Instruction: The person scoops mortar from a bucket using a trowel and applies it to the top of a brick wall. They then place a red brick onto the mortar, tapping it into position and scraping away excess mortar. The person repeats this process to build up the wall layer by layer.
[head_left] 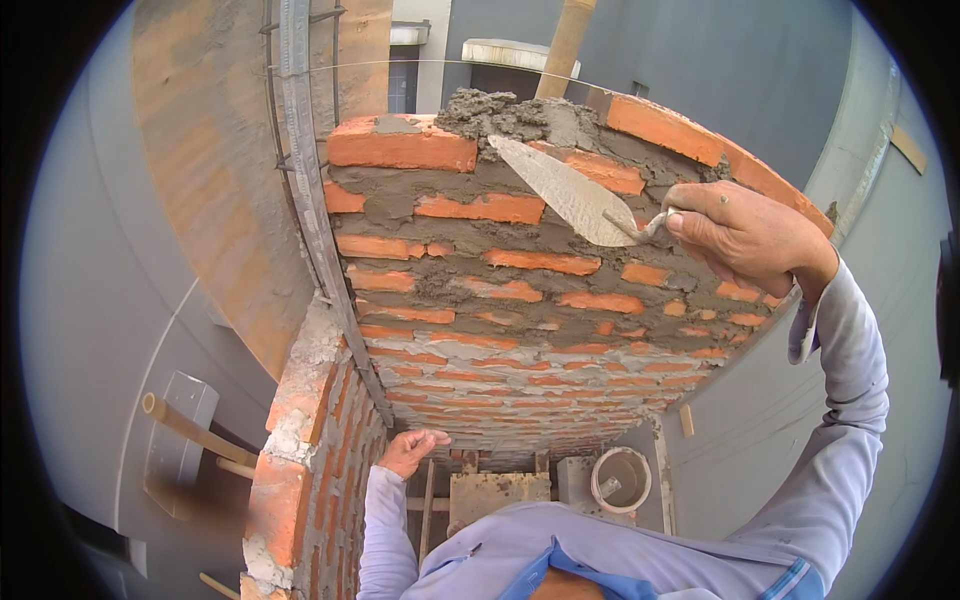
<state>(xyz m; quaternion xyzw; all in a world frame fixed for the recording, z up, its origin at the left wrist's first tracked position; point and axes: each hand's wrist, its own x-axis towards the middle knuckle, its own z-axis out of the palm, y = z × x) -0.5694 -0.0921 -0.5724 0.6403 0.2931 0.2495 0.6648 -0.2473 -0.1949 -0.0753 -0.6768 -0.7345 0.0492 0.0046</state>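
Observation:
My right hand [735,235] is closed round the handle of a pointed brick trowel [575,195]. The trowel's blade, smeared with grey mortar, lies in front of the upper courses of a red brick wall [490,208], its tip toward the upper left. Wet mortar [510,118] is heaped in the gap on the top course, between a brick [402,148] at the left and a row of bricks [665,130] at the right. Lower down, by the left side of the wall, my left hand [410,452] holds nothing I can see; its fingers are loosely stretched to the right.
A string [440,62] runs across above the wall from a metal upright [298,110] with rebar beside it. A lower brick wall [285,490] stands at left. Below are a mortar-stained board [498,495] and a bucket [622,478]. A bamboo pole [566,45] rises behind.

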